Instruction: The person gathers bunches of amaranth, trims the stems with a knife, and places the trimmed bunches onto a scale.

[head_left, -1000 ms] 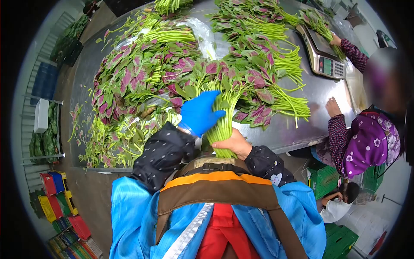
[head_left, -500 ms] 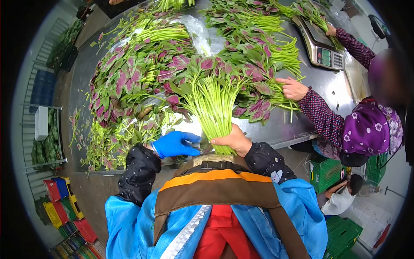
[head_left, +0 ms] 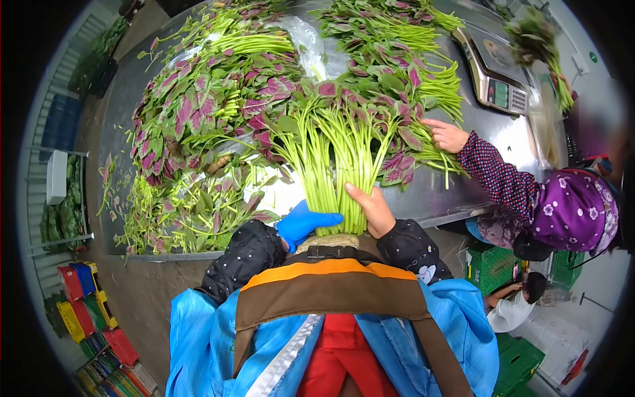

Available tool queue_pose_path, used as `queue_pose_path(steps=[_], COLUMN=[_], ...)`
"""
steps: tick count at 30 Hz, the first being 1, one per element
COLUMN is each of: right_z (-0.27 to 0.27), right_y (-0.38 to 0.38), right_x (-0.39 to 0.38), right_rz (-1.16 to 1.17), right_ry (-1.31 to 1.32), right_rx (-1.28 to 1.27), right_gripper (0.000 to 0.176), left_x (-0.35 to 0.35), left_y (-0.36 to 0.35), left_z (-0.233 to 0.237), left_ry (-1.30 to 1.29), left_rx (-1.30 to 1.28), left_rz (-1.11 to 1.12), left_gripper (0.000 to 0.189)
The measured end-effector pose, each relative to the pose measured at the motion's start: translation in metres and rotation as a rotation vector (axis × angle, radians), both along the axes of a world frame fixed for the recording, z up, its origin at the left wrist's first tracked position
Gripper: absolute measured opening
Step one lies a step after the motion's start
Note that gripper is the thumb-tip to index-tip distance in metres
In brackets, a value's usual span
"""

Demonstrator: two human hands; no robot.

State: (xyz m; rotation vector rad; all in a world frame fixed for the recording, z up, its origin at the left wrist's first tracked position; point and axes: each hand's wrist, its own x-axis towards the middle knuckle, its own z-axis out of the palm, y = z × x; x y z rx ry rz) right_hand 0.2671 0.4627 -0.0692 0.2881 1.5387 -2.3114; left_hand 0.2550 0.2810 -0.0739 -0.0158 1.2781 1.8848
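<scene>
Close to my body, a bunch of amaranth greens (head_left: 340, 169) stands stems down, its red-and-green leaves pointing away from me. My left hand (head_left: 307, 223), in a blue glove, is closed round the left part of the stems, thumb across the front. Bare, my right hand (head_left: 374, 208) grips the right side of the same stems, thumb also in front. The stems spread into two clumps between my hands. Beyond the bunch, a large heap of amaranth (head_left: 192, 112) lies to the left, and more bunches (head_left: 403, 73) lie to the right.
Trimmed stems and leaves (head_left: 178, 218) litter the table's near left. A digital scale (head_left: 493, 73) stands at the right. A co-worker's hand (head_left: 450, 136) touches greens at the right, while a blurred bunch (head_left: 539, 46) is held up beyond the scale. Green crates (head_left: 493, 264) are below.
My left hand has moved right and closed on the stems, which have spread into two clumps. The co-worker's bunch has left the scale.
</scene>
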Motion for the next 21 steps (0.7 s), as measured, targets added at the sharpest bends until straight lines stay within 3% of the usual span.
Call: queue_pose_path(steps=[2,5,9,14,17,18,21], right_z=[-0.003,-0.004,-0.001,-0.002,0.008,0.002,-0.002], right_y=[0.000,-0.001,0.002,-0.002,-0.005,-0.006,-0.004], right_x=[0.002,0.002,0.002,-0.002,-0.002,-0.002,0.000], right_rz=[-0.053,0.079,-0.027,-0.070,-0.001,0.072,0.162], right_ry=[-0.134,-0.034,-0.174,-0.148,-0.196,-0.198,-0.151], right_rx=[-0.206,-0.106,-0.312,-0.301,-0.389,-0.325,-0.232], right_gripper=[0.039,0.040,0.039,0.035,0.044,0.054,0.060], left_x=[0.001,0.002,0.002,0.000,-0.005,-0.001,0.003], left_y=[-0.001,-0.003,-0.007,-0.010,-0.016,-0.016,-0.017], left_z=[-0.001,-0.004,-0.014,-0.009,0.016,0.022,0.025], left_ry=[-0.054,-0.086,-0.123,-0.209,-0.271,-0.317,-0.348], left_rx=[0.030,0.020,0.047,0.066,0.115,0.083,0.081], left_rz=[0.017,0.036,0.079,0.106,0.082,0.112,0.113], left_gripper=[0.055,0.055,0.057,0.058,0.060,0.061,0.062])
